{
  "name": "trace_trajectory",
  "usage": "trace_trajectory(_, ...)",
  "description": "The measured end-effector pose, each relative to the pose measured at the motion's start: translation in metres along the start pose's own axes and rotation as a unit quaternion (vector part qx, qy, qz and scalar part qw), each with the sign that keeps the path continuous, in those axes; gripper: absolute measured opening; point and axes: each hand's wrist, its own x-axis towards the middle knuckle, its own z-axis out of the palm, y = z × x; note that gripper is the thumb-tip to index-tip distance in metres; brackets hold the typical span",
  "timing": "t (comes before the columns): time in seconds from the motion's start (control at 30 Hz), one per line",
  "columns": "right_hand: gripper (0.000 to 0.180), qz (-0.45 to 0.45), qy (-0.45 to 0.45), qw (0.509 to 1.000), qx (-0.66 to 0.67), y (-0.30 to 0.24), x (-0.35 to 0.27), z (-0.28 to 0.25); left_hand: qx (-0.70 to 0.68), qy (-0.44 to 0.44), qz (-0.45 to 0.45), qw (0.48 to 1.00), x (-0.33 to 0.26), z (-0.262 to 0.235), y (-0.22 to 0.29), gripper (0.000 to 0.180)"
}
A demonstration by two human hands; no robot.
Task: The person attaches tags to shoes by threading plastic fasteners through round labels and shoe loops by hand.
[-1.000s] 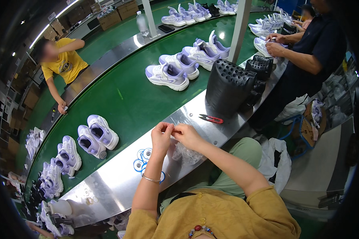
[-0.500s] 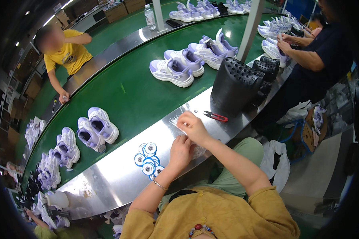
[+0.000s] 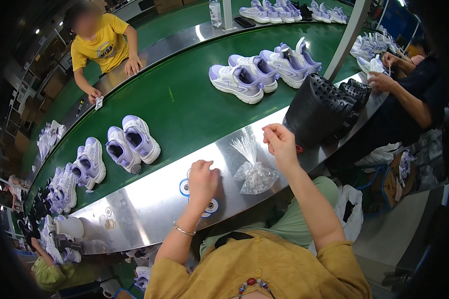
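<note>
Your left hand [image 3: 203, 184] is half curled over the round labels [image 3: 212, 206], at about 9 o'clock from the clear bag [image 3: 257, 180] with its white strands [image 3: 244, 148], which lies on the metal surface [image 3: 134, 217]. At 1 o'clock from the bag, your right hand [image 3: 283, 148] pinches its fingertips together; you cannot tell whether either holds anything. Purple-and-white shoes [image 3: 237, 83] stand at 12 o'clock.
</note>
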Motion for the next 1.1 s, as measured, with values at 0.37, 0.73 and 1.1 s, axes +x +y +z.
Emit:
trace_trajectory(0.37,0.011,0.036,-0.081,0.990,-0.110,0.001,-0.029,0.028,0.062,-0.157,-0.105,0.980,0.007,-0.043,-0.021,0.030)
trace_trajectory(0.73,0.014,0.011,-0.125,0.959,-0.253,-0.017,-0.042,0.028,-0.323,-0.129,-0.281,0.895,0.034,-0.072,0.013,0.016)
trace_trajectory(1.1,0.014,-0.202,-0.070,0.938,-0.271,-0.070,-0.055,0.055,-0.624,0.032,-0.260,0.736,0.067,-0.060,0.101,0.011)
